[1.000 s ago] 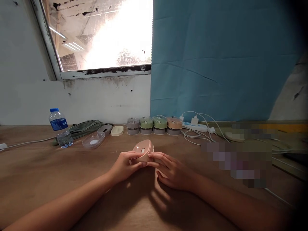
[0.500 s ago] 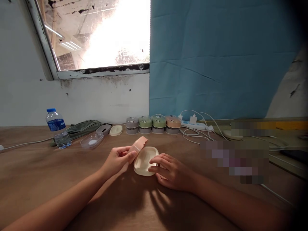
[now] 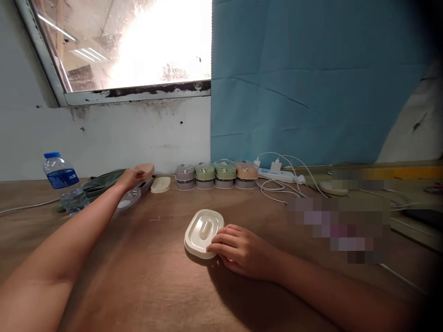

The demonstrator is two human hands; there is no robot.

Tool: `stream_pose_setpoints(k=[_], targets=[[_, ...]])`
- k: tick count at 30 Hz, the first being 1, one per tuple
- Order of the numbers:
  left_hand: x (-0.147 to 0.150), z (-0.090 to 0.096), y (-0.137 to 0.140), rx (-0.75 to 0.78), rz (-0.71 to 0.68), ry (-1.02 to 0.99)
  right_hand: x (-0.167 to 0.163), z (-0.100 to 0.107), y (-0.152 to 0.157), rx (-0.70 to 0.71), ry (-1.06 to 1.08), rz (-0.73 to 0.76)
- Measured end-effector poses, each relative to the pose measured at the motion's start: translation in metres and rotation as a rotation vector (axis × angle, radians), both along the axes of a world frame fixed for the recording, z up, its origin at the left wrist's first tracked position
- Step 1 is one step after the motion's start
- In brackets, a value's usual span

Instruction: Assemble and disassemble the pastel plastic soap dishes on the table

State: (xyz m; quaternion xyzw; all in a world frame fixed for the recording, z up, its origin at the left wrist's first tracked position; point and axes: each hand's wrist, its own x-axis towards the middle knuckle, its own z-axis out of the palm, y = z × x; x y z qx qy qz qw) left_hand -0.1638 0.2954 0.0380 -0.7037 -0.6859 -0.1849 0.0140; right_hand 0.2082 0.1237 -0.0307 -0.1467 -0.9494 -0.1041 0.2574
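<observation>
My left hand (image 3: 132, 177) reaches to the far left with its fingers closed round a pink plastic piece (image 3: 147, 169). That piece is over or against a grey lid (image 3: 147, 184) and close to a clear shallow cover (image 3: 130, 198); whether it touches the lid I cannot tell. In the middle of the table is a cream oval-cornered lid (image 3: 204, 233) with a raised bar at its centre. My right hand (image 3: 242, 251) grips its right edge, fingertips on the rim and thumb low at the side. A second cream lid (image 3: 161, 185) lies right of the grey one.
Several small lidded boxes, including a grey box (image 3: 185, 177) and a pink-topped box (image 3: 246, 174), line the back. A water bottle (image 3: 65, 184) and a dark green bag (image 3: 100, 184) are at left. Right of the boxes are a power strip (image 3: 277, 175) and white cables (image 3: 273, 191).
My left hand has carried the pink piece from beside the cream lid to the far left. The cream lid now shows its central bar and has shifted slightly left, with my right hand on it.
</observation>
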Motion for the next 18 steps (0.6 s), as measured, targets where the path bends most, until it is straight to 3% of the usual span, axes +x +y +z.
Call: stream_pose_setpoints(k=[7, 18], targets=[[-0.016, -0.013, 0.020, -0.084, 0.043, 0.112, 0.000, 0.001, -0.001, -0.005, -0.020, -0.021], [-0.039, -0.015, 0.020, -0.136, -0.062, 0.113, 0.001, 0.000, 0.001, -0.029, -0.035, -0.009]])
